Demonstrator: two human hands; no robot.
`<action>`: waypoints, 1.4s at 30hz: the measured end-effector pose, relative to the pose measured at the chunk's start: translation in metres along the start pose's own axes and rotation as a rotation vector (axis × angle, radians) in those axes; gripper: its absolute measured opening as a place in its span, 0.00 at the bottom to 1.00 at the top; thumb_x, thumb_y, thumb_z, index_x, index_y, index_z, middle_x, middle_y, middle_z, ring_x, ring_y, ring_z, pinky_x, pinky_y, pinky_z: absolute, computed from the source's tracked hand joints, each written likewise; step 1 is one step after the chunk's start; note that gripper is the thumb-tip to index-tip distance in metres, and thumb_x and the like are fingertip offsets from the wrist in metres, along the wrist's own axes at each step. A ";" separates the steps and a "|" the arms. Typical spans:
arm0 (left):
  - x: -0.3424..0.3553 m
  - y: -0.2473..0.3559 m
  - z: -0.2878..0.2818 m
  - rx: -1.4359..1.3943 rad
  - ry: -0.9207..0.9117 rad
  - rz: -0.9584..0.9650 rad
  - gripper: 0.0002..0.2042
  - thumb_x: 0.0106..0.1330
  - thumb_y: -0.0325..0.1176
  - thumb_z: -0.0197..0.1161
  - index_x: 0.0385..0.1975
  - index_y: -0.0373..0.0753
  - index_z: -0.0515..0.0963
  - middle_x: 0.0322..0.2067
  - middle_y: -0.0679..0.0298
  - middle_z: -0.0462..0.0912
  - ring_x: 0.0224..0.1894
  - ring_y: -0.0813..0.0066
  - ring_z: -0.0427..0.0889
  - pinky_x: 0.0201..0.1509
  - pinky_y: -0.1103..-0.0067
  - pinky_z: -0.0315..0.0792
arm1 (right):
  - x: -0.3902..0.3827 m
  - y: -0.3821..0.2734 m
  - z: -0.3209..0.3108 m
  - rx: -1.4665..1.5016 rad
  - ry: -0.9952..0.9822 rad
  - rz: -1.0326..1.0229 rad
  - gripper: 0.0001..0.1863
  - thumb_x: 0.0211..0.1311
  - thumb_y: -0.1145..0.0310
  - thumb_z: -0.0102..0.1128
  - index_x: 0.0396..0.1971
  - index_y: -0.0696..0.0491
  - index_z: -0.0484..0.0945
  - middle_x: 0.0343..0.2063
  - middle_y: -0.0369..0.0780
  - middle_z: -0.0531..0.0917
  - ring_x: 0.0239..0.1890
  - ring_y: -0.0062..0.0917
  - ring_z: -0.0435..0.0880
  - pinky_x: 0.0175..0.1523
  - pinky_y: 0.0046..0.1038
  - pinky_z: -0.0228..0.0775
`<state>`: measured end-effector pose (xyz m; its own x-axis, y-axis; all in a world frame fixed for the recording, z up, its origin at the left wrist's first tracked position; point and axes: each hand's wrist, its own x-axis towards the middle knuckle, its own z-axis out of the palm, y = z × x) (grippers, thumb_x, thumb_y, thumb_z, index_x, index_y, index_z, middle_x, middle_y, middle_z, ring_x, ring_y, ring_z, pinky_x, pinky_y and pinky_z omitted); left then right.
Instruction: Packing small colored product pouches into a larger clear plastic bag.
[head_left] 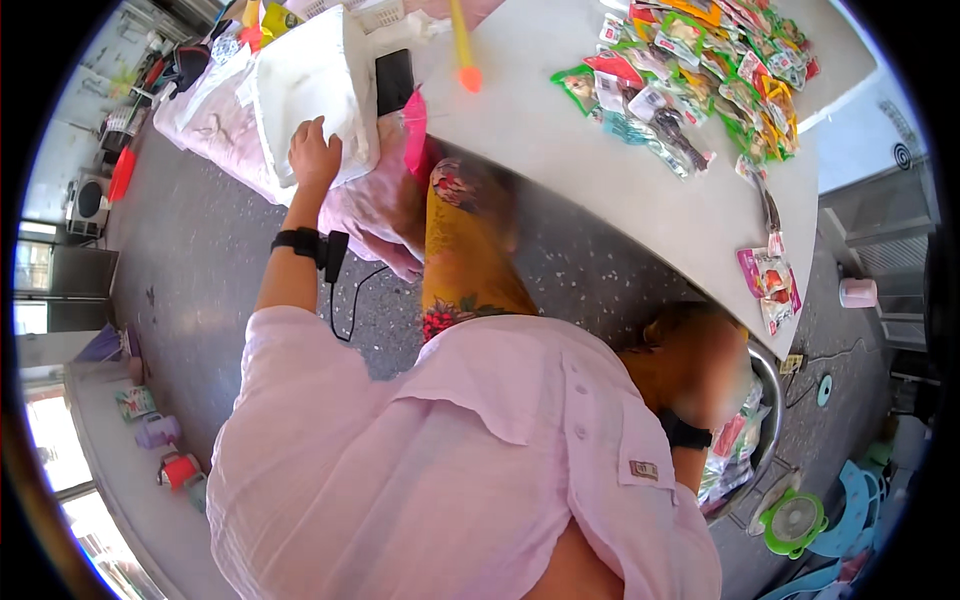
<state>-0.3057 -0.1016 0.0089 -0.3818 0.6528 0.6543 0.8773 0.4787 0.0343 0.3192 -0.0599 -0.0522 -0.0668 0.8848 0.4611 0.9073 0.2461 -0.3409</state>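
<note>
The white desk spreads across the far right, a heap of colourful snack packets on its far part. Left of it stands a white foam box. The left hand is over the box's near side, its fingers loosely bent and released, the box directly beneath them. The right hand, near right, is blurred; its grip cannot be told. A black smartphone lies just right of the box.

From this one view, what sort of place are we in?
Probably a home or small workroom; I can't be sure which. A white table bears a heap of small colourful packets, a green fan stands low behind, and a white box sits on pink cloth.
</note>
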 end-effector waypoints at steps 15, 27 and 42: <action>0.013 -0.022 -0.014 -0.062 -0.419 -0.121 0.11 0.52 0.36 0.43 0.23 0.36 0.69 0.26 0.52 0.72 0.31 0.55 0.69 0.34 0.68 0.63 | 0.001 0.004 -0.005 0.107 0.027 0.036 0.04 0.44 0.76 0.47 0.24 0.58 0.68 0.24 0.43 0.72 0.31 0.32 0.71 0.37 0.27 0.62; 0.003 0.118 -0.063 -1.260 -0.563 -0.283 0.04 0.49 0.26 0.54 0.16 0.37 0.68 0.15 0.73 0.67 0.20 0.89 0.63 0.24 0.90 0.59 | 0.073 -0.131 -0.021 0.881 -0.350 0.051 0.04 0.46 0.77 0.50 0.25 0.57 0.68 0.21 0.33 0.70 0.26 0.12 0.67 0.31 0.12 0.60; -0.045 0.251 -0.040 -1.377 -0.923 -0.130 0.10 0.44 0.31 0.56 0.14 0.36 0.62 0.13 0.68 0.64 0.19 0.85 0.62 0.19 0.86 0.59 | 0.101 -0.246 0.057 1.447 -0.775 0.523 0.08 0.50 0.65 0.45 0.25 0.54 0.66 0.23 0.35 0.70 0.26 0.17 0.70 0.29 0.20 0.65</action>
<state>-0.0565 -0.0336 0.0184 -0.0605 0.9978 -0.0264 0.2190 0.0391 0.9749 0.0661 -0.0088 0.0315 -0.4733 0.8436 -0.2539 -0.1563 -0.3640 -0.9182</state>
